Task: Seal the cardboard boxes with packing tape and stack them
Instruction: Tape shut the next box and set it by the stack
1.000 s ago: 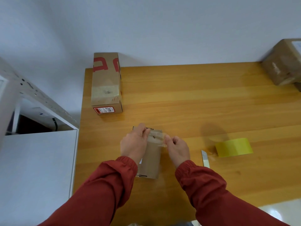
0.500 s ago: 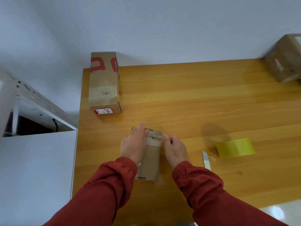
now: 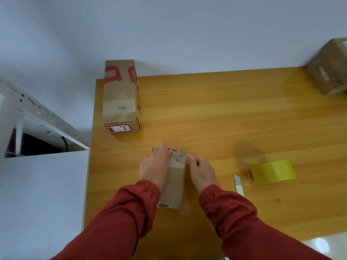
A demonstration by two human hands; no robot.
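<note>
While the left hand (image 3: 153, 168) presses the box (image 3: 173, 186) flat-fingered, the right hand (image 3: 201, 171) pinches its tape (image 3: 177, 160).

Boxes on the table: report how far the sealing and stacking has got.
Done: the long box at the far left carries tape across its top. In hand: the left hand presses and the right hand pinches a tape strip onto the far end of the small box. Left: its near end shows no tape, the corner box is too blurred to judge, and nothing is stacked.
</note>
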